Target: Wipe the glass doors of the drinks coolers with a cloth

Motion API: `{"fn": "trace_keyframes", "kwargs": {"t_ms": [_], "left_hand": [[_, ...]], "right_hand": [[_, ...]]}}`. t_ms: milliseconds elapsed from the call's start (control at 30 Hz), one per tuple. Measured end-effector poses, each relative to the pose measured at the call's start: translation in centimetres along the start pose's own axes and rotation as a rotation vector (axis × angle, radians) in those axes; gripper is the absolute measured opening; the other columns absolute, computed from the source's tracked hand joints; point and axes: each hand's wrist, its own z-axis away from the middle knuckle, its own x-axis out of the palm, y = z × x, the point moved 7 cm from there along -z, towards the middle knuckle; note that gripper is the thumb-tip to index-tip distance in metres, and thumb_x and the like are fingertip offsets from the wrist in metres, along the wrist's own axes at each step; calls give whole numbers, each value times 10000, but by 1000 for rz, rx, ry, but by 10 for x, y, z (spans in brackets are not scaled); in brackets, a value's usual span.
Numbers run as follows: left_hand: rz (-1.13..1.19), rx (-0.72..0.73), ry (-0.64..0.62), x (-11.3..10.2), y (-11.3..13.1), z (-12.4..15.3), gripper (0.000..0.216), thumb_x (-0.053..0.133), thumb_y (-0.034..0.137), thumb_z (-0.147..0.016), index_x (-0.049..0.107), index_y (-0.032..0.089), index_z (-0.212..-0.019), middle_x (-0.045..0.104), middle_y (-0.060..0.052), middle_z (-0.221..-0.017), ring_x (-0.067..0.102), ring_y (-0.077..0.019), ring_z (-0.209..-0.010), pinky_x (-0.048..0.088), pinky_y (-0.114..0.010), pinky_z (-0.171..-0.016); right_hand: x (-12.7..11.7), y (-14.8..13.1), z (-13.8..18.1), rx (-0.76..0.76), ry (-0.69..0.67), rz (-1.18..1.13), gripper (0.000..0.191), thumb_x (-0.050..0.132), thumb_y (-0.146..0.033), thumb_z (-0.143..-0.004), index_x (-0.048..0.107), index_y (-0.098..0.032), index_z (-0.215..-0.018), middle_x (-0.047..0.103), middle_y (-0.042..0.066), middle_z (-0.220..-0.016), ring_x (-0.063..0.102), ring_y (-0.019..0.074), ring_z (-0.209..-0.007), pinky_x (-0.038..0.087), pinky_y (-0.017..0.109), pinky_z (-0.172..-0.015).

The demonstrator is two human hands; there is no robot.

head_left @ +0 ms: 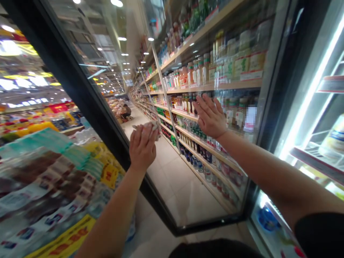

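A tilted glass door with a black frame stands open in front of me. My left hand is at the door's left side and holds a crumpled pale cloth against the glass. Most of the cloth is hidden behind the fingers. Higher up and to the right, my right hand lies flat on the pane, fingers stretched out and holding nothing. Bottles show in the glass behind both hands.
A lit cooler with wire shelves is at my right. Packs of bottled drinks are stacked at the left, with a yellow sign in front. A person crouches far down the aisle.
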Motion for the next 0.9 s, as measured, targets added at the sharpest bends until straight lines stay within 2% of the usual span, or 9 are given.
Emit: {"fn": "trace_keyframes", "kwargs": {"t_ms": [100,200,267,433,500,633,700,833,900], "left_hand": [[6,-44,3,6,13,8,683,493,118,-955,320,271,-1599,388,-109,-1598,215,-292,-1547,240,-575,-1272],[43,214,-106,22,54,27,648,515,116,-956,398,322,-1559,488,-42,-1543,328,-222,-1505,289,-436,-1277],[53,315,-158,28,65,30,618,516,127,-965,440,377,-1524,543,16,-1499,410,-186,-1463,314,-382,-1267],[39,40,-29,19,35,-12,653,453,126,-979,320,289,-1596,429,-80,-1577,273,-266,-1529,300,-519,-1255],[60,-24,8,18,38,-21,664,418,113,-983,265,239,-1616,387,-112,-1599,224,-278,-1546,286,-538,-1255],[192,220,-132,36,85,-16,705,425,60,-969,236,250,-1621,439,-73,-1580,250,-213,-1537,266,-436,-1282],[263,262,-134,39,97,-18,754,450,59,-967,152,244,-1635,391,-89,-1608,253,-205,-1536,309,-412,-1266],[300,-36,20,34,75,-50,838,474,198,-1008,-87,182,-1630,115,-195,-1680,154,-264,-1561,366,-471,-1228],[265,-118,16,33,68,-65,821,458,264,-1023,-88,168,-1630,128,-200,-1684,120,-273,-1569,305,-499,-1255]], "right_hand": [[0,-1,0,-17,13,35,673,412,-226,-989,230,-266,-1636,385,40,-1642,284,251,-1558,209,551,-1285],[1,0,0,-6,4,33,660,398,-225,-991,245,-272,-1631,383,34,-1642,286,250,-1557,213,559,-1282],[1,1,-1,2,-9,23,656,398,-229,-992,251,-275,-1630,383,31,-1643,286,249,-1557,210,558,-1284],[2,1,-1,16,-24,-3,668,415,-236,-984,251,-279,-1630,373,31,-1649,280,259,-1560,191,557,-1289],[3,1,-1,26,-34,-20,669,416,-236,-982,254,-279,-1629,365,32,-1653,271,263,-1563,178,560,-1291],[-1,-1,-2,5,-4,8,631,380,-255,-1003,268,-254,-1624,389,52,-1641,280,249,-1560,178,537,-1288],[-5,-4,-1,-30,16,37,628,382,-317,-1018,256,-226,-1627,391,74,-1639,292,245,-1556,177,512,-1287],[-3,-17,4,-256,-70,17,715,438,-508,-1013,185,-276,-1640,397,38,-1637,334,219,-1538,135,458,-1298],[-1,-25,10,-406,-121,-10,718,465,-544,-1006,192,-322,-1632,431,-2,-1619,355,190,-1527,126,433,-1300]]}}
